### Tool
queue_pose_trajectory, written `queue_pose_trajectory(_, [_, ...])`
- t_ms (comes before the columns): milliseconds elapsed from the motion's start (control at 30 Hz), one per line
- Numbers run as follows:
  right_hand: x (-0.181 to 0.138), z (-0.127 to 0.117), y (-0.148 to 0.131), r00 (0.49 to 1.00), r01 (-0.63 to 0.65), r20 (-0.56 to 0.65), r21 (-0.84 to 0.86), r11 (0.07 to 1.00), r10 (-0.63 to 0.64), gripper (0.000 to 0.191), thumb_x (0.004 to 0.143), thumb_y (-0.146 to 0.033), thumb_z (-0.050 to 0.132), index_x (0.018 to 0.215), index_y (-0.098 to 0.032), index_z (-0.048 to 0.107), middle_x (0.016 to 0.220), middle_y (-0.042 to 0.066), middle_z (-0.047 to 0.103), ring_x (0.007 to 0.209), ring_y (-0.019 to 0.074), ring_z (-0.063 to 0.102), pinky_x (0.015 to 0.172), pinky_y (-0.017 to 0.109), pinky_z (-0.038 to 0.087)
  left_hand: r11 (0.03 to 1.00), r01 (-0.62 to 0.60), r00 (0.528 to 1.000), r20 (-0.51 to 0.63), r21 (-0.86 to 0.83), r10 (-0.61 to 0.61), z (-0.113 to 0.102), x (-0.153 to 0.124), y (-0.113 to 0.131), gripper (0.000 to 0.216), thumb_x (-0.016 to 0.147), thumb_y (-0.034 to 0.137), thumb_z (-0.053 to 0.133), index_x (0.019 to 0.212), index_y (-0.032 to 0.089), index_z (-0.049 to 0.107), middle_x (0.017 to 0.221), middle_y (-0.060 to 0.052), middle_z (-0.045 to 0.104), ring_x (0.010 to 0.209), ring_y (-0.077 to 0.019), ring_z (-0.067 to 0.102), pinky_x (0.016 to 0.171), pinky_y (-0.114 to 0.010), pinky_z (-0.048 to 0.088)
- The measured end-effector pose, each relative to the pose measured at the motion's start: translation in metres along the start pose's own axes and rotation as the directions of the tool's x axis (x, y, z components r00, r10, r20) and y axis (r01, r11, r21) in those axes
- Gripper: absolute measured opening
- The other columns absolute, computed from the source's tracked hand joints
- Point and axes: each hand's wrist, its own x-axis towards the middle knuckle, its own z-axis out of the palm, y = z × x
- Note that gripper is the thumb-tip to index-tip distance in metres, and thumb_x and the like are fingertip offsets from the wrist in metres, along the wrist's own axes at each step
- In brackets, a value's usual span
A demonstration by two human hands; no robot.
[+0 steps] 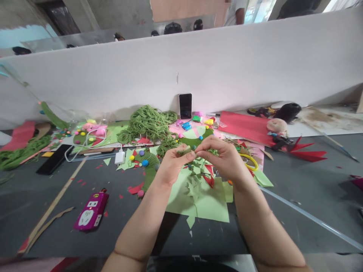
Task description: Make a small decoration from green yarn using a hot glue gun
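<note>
Both hands meet over the middle of the table. My left hand (pixel 173 163) pinches a small green paper piece (pixel 185 150) between thumb and fingers. My right hand (pixel 224 156) is closed in a pinch on the same piece from the right. Below them lies a light green paper sheet (pixel 205 204) with cut leaf shapes and red scraps on it. A heap of green yarn (pixel 147 122) sits just behind the hands.
A black phone (pixel 185 105) leans against the white partition (pixel 198 64). A purple power strip (pixel 91 210) lies at the left front, a dark phone (pixel 53 159) and white charger (pixel 120 156) further back. Red paper (pixel 244 126), a yellow ring (pixel 249 160) and coloured pompoms lie around.
</note>
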Motion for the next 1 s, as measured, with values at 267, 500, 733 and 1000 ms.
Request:
queue_pose_trajectory(267, [-0.0005, -0.0041, 0.0002, 0.994, -0.102, 0.054, 0.059, 0.993, 0.099, 0.005, 0.081, -0.024, 0.065, 0.081, -0.021, 0.070, 0.080, 0.001, 0.065, 0.076, 0.0149, 0.059, 0.071, 0.031, 0.046, 0.999, 0.019, 0.999, -0.040, -0.044, -0.021, 0.0029, 0.0006, -0.0004, 0.030, 0.068, 0.032, 0.075, 0.053, 0.017, 0.054, 0.065, 0.002, 0.036, 0.065, -0.0123, 0.034, 0.064, -0.029, 0.027])
queue_pose_trajectory(500, [-0.0017, -0.0070, 0.0025, 0.987, -0.140, 0.088, 0.035, 0.990, 0.136, 0.007, 0.081, -0.023, 0.065, 0.083, -0.022, 0.071, 0.082, 0.001, 0.066, 0.078, 0.0161, 0.060, 0.072, 0.032, 0.046, 0.997, 0.002, 1.000, -0.027, 0.079, 0.000, -0.0006, -0.0008, -0.0009, 0.029, 0.072, 0.029, 0.072, 0.055, 0.017, 0.052, 0.067, 0.003, 0.035, 0.064, -0.0111, 0.034, 0.061, -0.028, 0.026])
queue_pose_trajectory(733, [-0.0002, -0.0086, 0.0048, 0.990, -0.076, 0.115, -0.064, 0.995, 0.083, 0.008, 0.081, -0.021, 0.064, 0.082, -0.023, 0.072, 0.081, 0.001, 0.067, 0.078, 0.0156, 0.062, 0.072, 0.031, 0.048, 0.990, 0.047, 0.999, -0.005, 0.135, -0.047, -0.0032, -0.0002, -0.0038, 0.030, 0.071, 0.030, 0.073, 0.056, 0.017, 0.050, 0.067, 0.003, 0.037, 0.063, -0.0111, 0.036, 0.060, -0.028, 0.026])
queue_pose_trajectory(1000, [0.0000, -0.0072, 0.0056, 0.993, -0.060, 0.097, -0.123, 0.991, 0.072, 0.011, 0.081, -0.016, 0.062, 0.082, -0.021, 0.071, 0.082, 0.001, 0.067, 0.080, 0.0150, 0.062, 0.074, 0.030, 0.048, 0.982, 0.052, 0.999, -0.001, 0.182, -0.053, -0.0040, 0.0025, -0.0063, 0.032, 0.072, 0.032, 0.071, 0.057, 0.017, 0.048, 0.066, 0.004, 0.037, 0.062, -0.0109, 0.036, 0.059, -0.028, 0.025])
